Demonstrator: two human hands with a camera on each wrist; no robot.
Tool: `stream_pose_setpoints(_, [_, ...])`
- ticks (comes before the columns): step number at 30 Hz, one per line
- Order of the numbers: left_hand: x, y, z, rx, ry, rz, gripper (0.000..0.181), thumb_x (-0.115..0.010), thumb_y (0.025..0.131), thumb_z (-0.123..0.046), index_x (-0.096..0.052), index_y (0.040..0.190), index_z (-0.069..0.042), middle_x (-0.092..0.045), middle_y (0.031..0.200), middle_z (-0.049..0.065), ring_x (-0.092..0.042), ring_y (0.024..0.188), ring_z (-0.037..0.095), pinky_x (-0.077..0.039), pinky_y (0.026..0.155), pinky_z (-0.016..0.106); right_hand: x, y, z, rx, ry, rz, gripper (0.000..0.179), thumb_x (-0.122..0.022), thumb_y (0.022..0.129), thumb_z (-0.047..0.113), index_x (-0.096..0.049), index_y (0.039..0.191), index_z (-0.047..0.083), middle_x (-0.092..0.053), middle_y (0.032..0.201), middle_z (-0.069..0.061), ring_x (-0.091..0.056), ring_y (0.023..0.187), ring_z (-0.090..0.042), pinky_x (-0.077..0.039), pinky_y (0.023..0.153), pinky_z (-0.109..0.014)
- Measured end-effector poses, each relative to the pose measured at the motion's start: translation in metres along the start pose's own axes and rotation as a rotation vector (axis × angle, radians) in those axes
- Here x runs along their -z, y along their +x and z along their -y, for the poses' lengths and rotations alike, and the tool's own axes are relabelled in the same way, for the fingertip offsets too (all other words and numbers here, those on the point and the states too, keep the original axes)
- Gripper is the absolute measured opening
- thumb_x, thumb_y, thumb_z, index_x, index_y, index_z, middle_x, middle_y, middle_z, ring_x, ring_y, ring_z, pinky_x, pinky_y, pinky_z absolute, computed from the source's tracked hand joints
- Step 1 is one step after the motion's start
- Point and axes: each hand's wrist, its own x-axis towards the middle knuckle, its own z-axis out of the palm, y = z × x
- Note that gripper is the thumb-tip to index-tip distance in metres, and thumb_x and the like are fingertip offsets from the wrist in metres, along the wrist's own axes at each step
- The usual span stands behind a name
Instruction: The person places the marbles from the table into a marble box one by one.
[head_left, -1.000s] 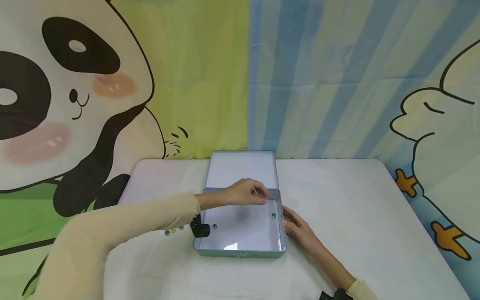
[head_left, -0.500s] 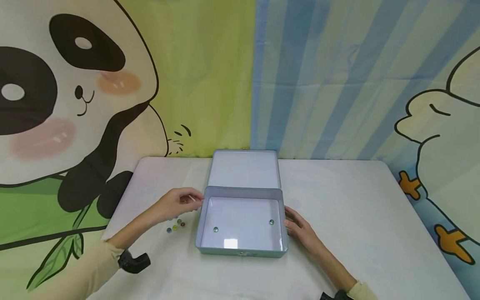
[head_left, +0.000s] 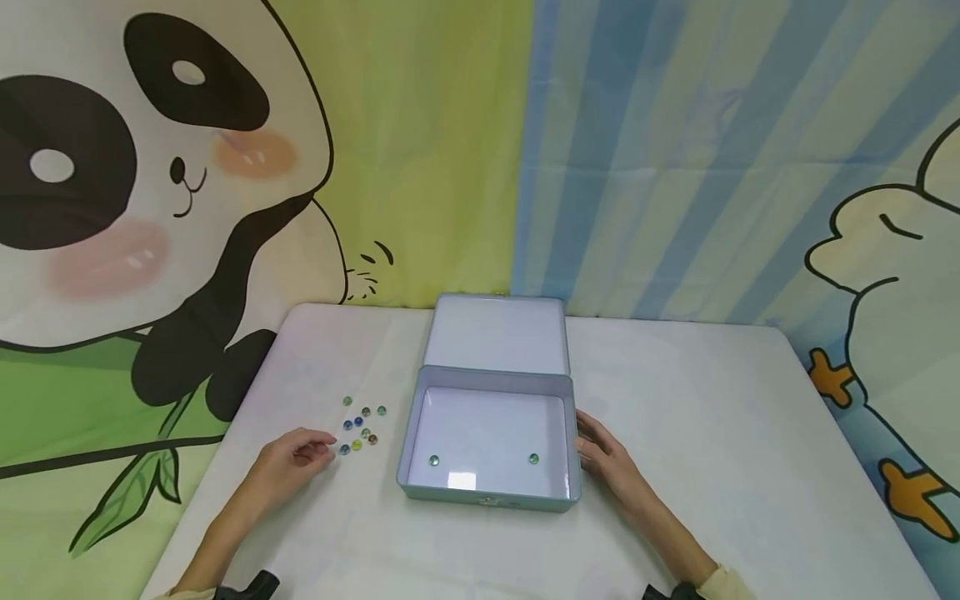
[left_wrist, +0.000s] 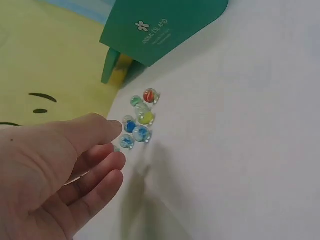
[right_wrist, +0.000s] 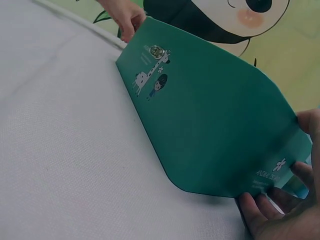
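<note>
A metal tin, green outside and pale inside, stands on the table with its lid folded back. Inside lie two glass marbles, one at the left and one at the right. Several more glass marbles with coloured swirls are scattered on the cloth left of the tin. My left hand is beside them, thumb and fingers apart, with nothing seen between them. Against the tin's right wall, my right hand rests its fingertips; in the right wrist view they touch the green side.
White cloth covers the table. Behind it hangs a printed curtain with a panda and striped panels, close to the tin's lid. Black straps are worn on both wrists.
My left hand has moved from above the tin leftward and down to the loose marbles. The right-hand marble in the tin has rolled a little leftward. My right hand stays at the tin's side.
</note>
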Motion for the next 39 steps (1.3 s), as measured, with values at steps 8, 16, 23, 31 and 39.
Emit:
stream_pose_setpoints(8, [-0.014, 0.0, 0.004, 0.011, 0.045, -0.029, 0.024, -0.079, 0.077, -0.008, -0.071, 0.1, -0.012, -0.067, 0.087, -0.003, -0.056, 0.071, -0.005, -0.052, 0.065, 0.019, 0.0, 0.001, 0.002, -0.005, 0.001, 0.006, 0.06, -0.047, 0.1, 0.032, -0.025, 0.153, 0.015, -0.025, 0.159, -0.017, -0.028, 0.145, -0.04, -0.033, 0.114, -0.053])
stream_pose_setpoints(16, [-0.017, 0.003, -0.002, 0.089, 0.066, 0.014, 0.022, -0.077, 0.081, -0.012, -0.072, 0.103, -0.013, -0.069, 0.091, -0.002, -0.059, 0.073, 0.001, -0.051, 0.065, 0.018, -0.001, 0.002, 0.002, -0.008, 0.016, 0.002, 0.06, -0.048, 0.1, 0.031, -0.026, 0.153, 0.014, -0.026, 0.158, -0.018, -0.031, 0.143, -0.041, -0.036, 0.113, -0.05])
stream_pose_setpoints(23, [-0.02, 0.005, -0.001, 0.058, 0.067, 0.004, 0.018, -0.078, 0.079, -0.01, -0.074, 0.096, -0.013, -0.069, 0.085, -0.003, -0.056, 0.071, 0.0, -0.048, 0.062, 0.017, 0.001, 0.001, -0.001, 0.001, 0.017, 0.008, 0.06, -0.049, 0.099, 0.032, -0.026, 0.153, 0.015, -0.026, 0.159, -0.017, -0.028, 0.145, -0.04, -0.033, 0.114, -0.054])
stream_pose_setpoints(31, [-0.022, 0.005, 0.0, 0.073, 0.068, -0.001, 0.018, -0.078, 0.079, -0.009, -0.074, 0.096, -0.014, -0.069, 0.086, -0.004, -0.057, 0.072, 0.0, -0.049, 0.063, 0.018, -0.001, 0.002, -0.001, -0.004, 0.022, -0.003, 0.06, -0.049, 0.099, 0.032, -0.027, 0.153, 0.015, -0.027, 0.159, -0.017, -0.03, 0.144, -0.04, -0.034, 0.113, -0.053])
stream_pose_setpoints(39, [-0.023, 0.003, 0.0, 0.083, 0.067, -0.006, 0.017, -0.078, 0.08, -0.01, -0.073, 0.096, -0.015, -0.068, 0.084, -0.004, -0.057, 0.071, 0.0, -0.05, 0.063, 0.017, -0.001, 0.002, -0.002, -0.003, 0.017, -0.005, 0.059, -0.048, 0.1, 0.03, -0.026, 0.153, 0.015, -0.027, 0.158, -0.018, -0.028, 0.145, -0.041, -0.033, 0.114, -0.054])
